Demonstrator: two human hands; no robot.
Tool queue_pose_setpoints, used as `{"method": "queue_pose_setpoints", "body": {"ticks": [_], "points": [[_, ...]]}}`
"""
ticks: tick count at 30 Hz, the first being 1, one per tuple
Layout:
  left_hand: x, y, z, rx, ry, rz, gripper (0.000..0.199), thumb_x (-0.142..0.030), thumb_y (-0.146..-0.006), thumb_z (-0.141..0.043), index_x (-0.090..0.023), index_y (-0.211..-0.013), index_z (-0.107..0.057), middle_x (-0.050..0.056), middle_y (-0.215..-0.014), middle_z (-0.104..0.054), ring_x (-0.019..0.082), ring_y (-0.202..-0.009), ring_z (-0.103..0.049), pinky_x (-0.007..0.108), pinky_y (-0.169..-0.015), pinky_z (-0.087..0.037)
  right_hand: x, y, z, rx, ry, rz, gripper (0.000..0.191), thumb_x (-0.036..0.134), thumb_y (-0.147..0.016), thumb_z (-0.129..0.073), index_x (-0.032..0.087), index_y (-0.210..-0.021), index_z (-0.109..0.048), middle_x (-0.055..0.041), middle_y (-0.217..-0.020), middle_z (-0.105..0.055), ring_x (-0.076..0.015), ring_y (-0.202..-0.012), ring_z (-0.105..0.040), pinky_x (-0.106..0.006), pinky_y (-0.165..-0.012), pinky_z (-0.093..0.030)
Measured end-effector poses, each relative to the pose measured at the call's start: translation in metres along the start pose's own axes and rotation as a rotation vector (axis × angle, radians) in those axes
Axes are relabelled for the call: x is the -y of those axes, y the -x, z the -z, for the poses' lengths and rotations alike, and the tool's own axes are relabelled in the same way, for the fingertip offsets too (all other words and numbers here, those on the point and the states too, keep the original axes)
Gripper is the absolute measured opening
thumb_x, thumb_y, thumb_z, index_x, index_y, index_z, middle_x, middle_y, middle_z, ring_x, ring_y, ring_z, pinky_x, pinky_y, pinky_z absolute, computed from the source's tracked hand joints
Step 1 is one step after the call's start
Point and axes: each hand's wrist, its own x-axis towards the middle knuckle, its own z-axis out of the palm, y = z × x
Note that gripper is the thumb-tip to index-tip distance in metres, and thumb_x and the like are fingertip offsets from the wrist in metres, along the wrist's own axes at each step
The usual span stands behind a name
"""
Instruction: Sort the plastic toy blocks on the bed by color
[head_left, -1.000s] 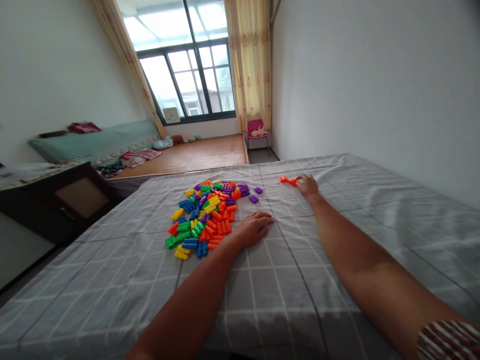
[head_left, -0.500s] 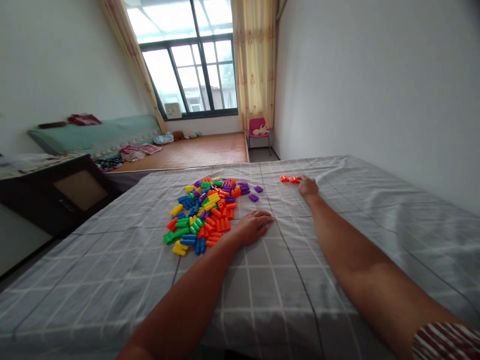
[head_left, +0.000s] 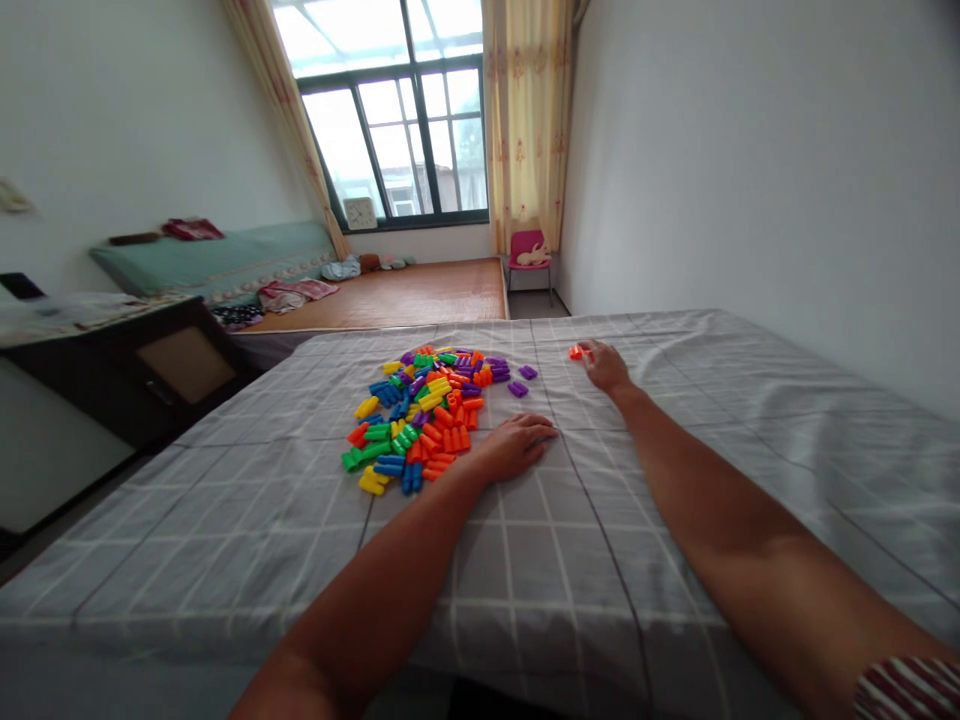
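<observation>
The orange block (head_left: 575,352), likely light and hard, is best held by its sides. Pinching by the right hand (head_left: 606,368) can't be told; on the left hand (head_left: 516,446), fingers are stretched.

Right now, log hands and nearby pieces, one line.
left hand: resting on checked cloth beside multicolored pile | right hand: apparently touching orange piece | two purple pieces: beside pile
</observation>
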Motion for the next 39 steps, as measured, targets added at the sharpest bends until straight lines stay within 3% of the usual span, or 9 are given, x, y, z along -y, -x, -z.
{"method": "queue_pose_setpoints", "body": {"ticks": [4,9,14,18,21,23,29,34,39], "points": [[-0.002,-0.001,0.001,0.008,-0.017,-0.004,0.035,-0.026,-0.092,-0.046,-0.023,-0.123,-0.061,0.008,-0.129,-0.059,0.021,-0.121,-0.052,0.038,-0.107,-0.038,0.067,0.009,-0.003,0.223,-0.244,0.284,0.031,0.022,-0.090,-0.050,0.017,-0.117,-0.065,-0.0075,-0.114,-0.069,-0.0174,-0.093,-0.067,-0.031,-0.089,-0.050],[0.000,-0.002,-0.003,0.019,-0.053,-0.005,0.035,-0.024,-0.091,-0.046,-0.020,-0.123,-0.060,0.009,-0.130,-0.060,0.022,-0.122,-0.052,0.040,-0.107,-0.039,0.147,0.034,-0.009,0.415,-0.331,0.654,0.033,0.017,-0.090,-0.050,0.024,-0.118,-0.066,-0.0034,-0.121,-0.067,-0.0179,-0.111,-0.061,-0.031,-0.096,-0.046],[0.002,0.000,-0.008,0.036,-0.134,0.086,0.036,-0.026,-0.090,-0.047,-0.016,-0.122,-0.061,0.011,-0.128,-0.062,0.027,-0.114,-0.058,0.042,-0.101,-0.045,0.168,0.047,-0.026,0.523,-0.193,0.646,0.033,0.015,-0.082,-0.062,0.021,-0.114,-0.068,-0.0066,-0.110,-0.069,-0.0195,-0.097,-0.064,-0.029,-0.084,-0.048],[0.005,0.000,-0.009,0.046,-0.137,0.091,0.035,-0.027,-0.090,-0.048,-0.015,-0.119,-0.062,0.011,-0.124,-0.065,0.027,-0.109,-0.061,0.041,-0.097,-0.048,0.162,0.047,-0.034,0.519,-0.138,0.565,0.026,0.011,-0.078,-0.063,0.017,-0.103,-0.070,-0.0063,-0.094,-0.070,-0.0171,-0.085,-0.063,-0.027,-0.077,-0.047],[0.005,-0.001,-0.008,0.021,-0.104,0.045,0.037,-0.025,-0.090,-0.048,-0.017,-0.123,-0.060,0.010,-0.127,-0.063,0.026,-0.114,-0.058,0.040,-0.101,-0.045,0.156,0.043,-0.028,0.454,-0.221,0.593,0.021,0.009,-0.075,-0.064,0.016,-0.094,-0.070,-0.0073,-0.101,-0.068,-0.0179,-0.094,-0.062,-0.028,-0.084,-0.046],[0.004,-0.002,-0.005,0.005,-0.078,0.007,0.037,-0.025,-0.090,-0.048,-0.019,-0.124,-0.060,0.009,-0.129,-0.061,0.023,-0.120,-0.054,0.039,-0.106,-0.041,0.146,0.035,-0.018,0.413,-0.298,0.527,0.018,0.012,-0.075,-0.064,0.016,-0.093,-0.068,-0.0071,-0.101,-0.068,-0.0179,-0.094,-0.062,-0.029,-0.085,-0.047],[-0.001,-0.001,0.001,0.007,-0.028,0.003,0.035,-0.025,-0.091,-0.047,-0.024,-0.124,-0.060,0.007,-0.130,-0.059,0.020,-0.123,-0.050,0.039,-0.107,-0.039,0.073,0.003,0.017,0.390,-0.387,0.066,0.018,0.023,-0.087,-0.048,0.018,-0.093,-0.065,-0.0026,-0.083,-0.070,-0.0132,-0.069,-0.062,-0.024,-0.065,-0.051],[0.000,-0.001,0.000,0.004,-0.015,0.002,0.035,-0.025,-0.091,-0.047,-0.024,-0.124,-0.060,0.008,-0.129,-0.059,0.020,-0.122,-0.050,0.038,-0.107,-0.039,0.009,0.001,0.021,0.282,-0.216,-0.025,0.028,0.025,-0.084,-0.055,0.016,-0.107,-0.067,-0.0057,-0.094,-0.072,-0.0150,-0.080,-0.065,-0.023,-0.072,-0.051],[0.000,-0.001,0.001,0.005,-0.010,0.002,0.035,-0.026,-0.092,-0.047,-0.023,-0.124,-0.060,0.008,-0.129,-0.059,0.020,-0.123,-0.050,0.037,-0.107,-0.038,-0.009,-0.002,0.013,0.207,-0.140,-0.065,0.033,0.043,-0.084,-0.060,0.017,-0.102,-0.069,-0.0079,-0.100,-0.072,-0.0172,-0.087,-0.066,-0.025,-0.077,-0.051]]}}
